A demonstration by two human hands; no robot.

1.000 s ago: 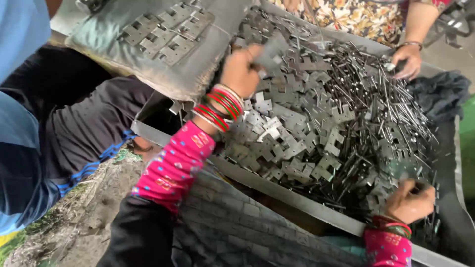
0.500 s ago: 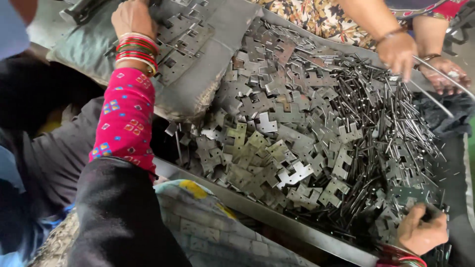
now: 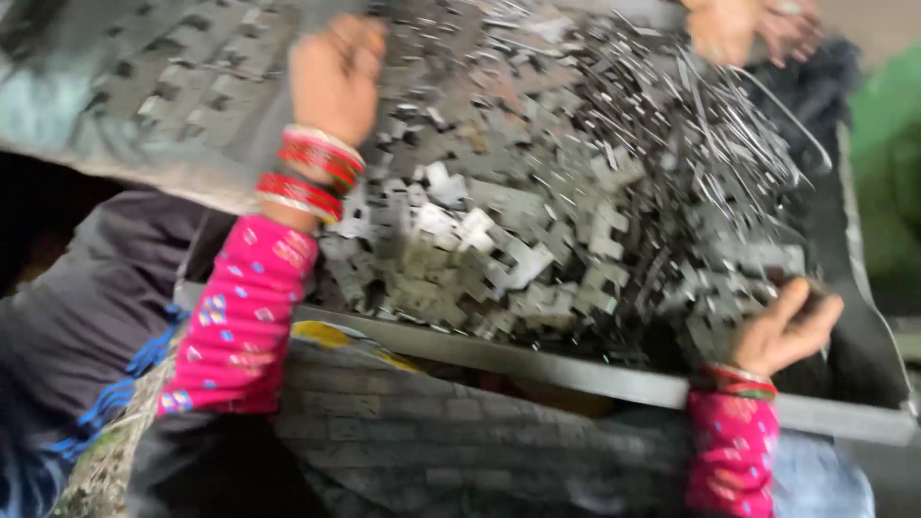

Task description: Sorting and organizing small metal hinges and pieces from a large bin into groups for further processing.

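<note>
The left hand (image 3: 336, 77) hovered at eleven o'clock over the heap of grey notched metal plates (image 3: 499, 240) — grip blurred, untellable; the right hand (image 3: 782, 331), at four o'clock, clutched dark plates.

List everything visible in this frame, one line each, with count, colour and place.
flat notched metal pieces: a heap, too many to count, grey, centre of tray
thin metal rods: many, dark grey, upper right of heap
tray: one, grey metal, near rim across the middle
cloth: one, grey, upper left, metal pieces on it
another person's hand: blurred, top right
bangles: several, red, left wrist
left hand: over heap, pink sleeve
right hand: at heap's lower right edge
</note>
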